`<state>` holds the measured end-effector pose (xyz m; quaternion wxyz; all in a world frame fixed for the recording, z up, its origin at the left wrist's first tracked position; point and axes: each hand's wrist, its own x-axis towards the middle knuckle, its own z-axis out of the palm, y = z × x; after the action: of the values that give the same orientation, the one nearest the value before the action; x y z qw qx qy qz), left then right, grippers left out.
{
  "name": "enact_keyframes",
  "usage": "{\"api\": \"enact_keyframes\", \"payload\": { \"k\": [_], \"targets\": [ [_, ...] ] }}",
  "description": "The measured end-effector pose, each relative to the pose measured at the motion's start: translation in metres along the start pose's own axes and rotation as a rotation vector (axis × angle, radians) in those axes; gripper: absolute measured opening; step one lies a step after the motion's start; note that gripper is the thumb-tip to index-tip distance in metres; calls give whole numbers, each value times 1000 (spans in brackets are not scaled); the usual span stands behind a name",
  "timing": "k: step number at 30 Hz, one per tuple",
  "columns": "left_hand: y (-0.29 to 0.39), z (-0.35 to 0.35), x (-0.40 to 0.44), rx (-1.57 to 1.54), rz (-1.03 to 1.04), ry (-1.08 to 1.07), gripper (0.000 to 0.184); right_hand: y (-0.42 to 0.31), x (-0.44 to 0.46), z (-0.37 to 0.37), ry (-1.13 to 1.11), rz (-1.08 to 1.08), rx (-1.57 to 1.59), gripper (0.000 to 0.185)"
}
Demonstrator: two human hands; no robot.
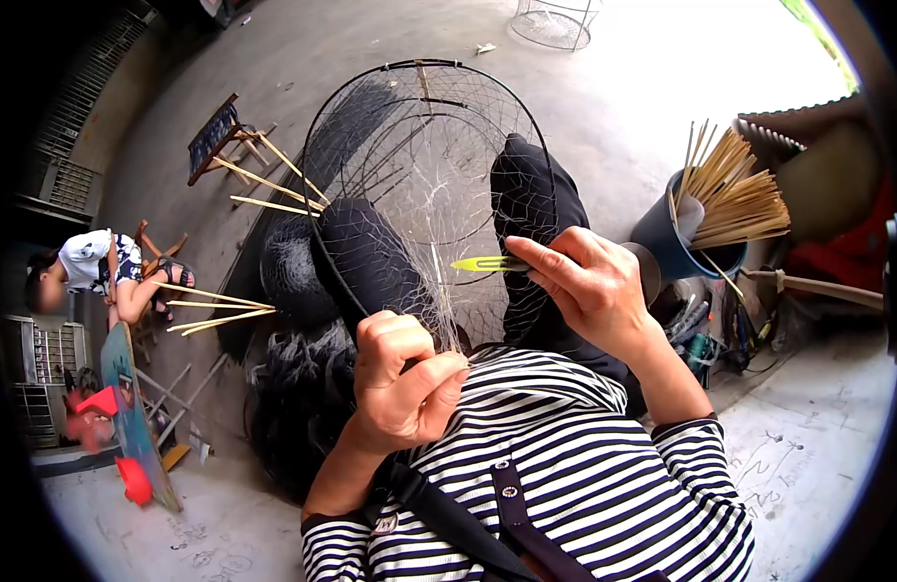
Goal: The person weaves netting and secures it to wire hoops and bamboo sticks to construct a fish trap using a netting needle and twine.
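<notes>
A round net cage (439,99) with dark wire hoops and thin pale mesh rests over my knees. My left hand (406,376) is closed in a pinch on the gathered netting (446,315) at the near end of the cage. In my right hand (589,286) is a yellow-green netting needle (487,263), gripped between thumb and fingers, its tip pointing left toward the mesh. The needle's rear end is hidden by my fingers. A small gap separates the needle tip from my left hand.
A blue bucket (667,233) full of bamboo sticks (734,194) stands at right. Loose sticks (225,315) jut out on the left near a folding stool (215,141). At far left a person (89,262) sits beside a tilted board (128,407). Another wire cage (555,21) stands farther off.
</notes>
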<state>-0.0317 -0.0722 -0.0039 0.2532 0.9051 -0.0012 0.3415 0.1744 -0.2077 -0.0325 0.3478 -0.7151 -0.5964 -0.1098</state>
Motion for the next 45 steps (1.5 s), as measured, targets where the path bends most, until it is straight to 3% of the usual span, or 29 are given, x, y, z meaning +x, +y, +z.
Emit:
{"api": "enact_keyframes", "payload": {
  "k": [22,26,30,31,32,34,36,37,38,40,41,44,45],
  "targets": [
    [5,-2,0,91,31,18,14,-11,3,0,-77,-30,57,40],
    [7,2,4,132,96,6,16,-14,10,13,-33,7,285,43],
    [9,33,5,346,277,-166,12,-41,40,31,-210,256,1094,40],
    [7,32,5,323,252,-204,11,-37,41,45,-295,414,1233,37],
    [6,29,4,302,223,-242,11,-27,42,48,-309,416,1111,30],
    [1,22,3,365,232,-217,13,-22,40,28,29,86,652,22],
    [1,19,0,381,182,-142,15,-26,35,-3,302,329,1235,15],
    [0,18,-1,376,184,-112,17,-4,31,1,293,22,1046,19],
    [-1,17,0,388,193,-96,17,-4,24,-7,139,25,477,27],
    [-1,13,3,408,214,-68,17,-2,18,7,10,-160,-65,30],
    [-1,15,3,391,220,-69,16,-3,15,11,-71,-145,-97,35],
    [-4,26,-1,354,309,-80,13,-26,27,7,-7,-115,412,50],
    [-2,23,-1,391,334,-116,12,-38,28,2,-49,56,884,42]
  ]
}}
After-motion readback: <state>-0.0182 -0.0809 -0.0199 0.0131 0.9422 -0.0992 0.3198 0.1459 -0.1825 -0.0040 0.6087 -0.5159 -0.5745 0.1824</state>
